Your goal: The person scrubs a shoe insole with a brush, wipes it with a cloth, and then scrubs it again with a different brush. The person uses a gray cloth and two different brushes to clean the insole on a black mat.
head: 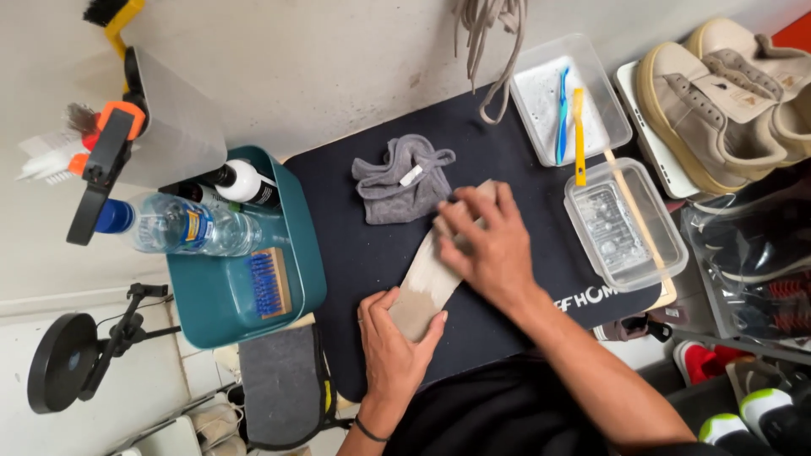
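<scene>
A beige shoe insole (428, 283) lies at a slant on the dark mat (338, 203). My left hand (390, 342) grips its near end, thumb on top. My right hand (486, 241) presses flat on its far end, fingers spread over it. Just beyond the insole sits a crumpled grey cloth (401, 177), a finger's width from my right fingertips.
A teal bin (308, 253) at left holds a water bottle (182, 226), a bottle with a white body and a blue-bristled brush (269, 283). Two clear trays (625, 224) with brushes stand at right. Beige sneakers (726, 101) and loose laces (490, 42) lie at the back.
</scene>
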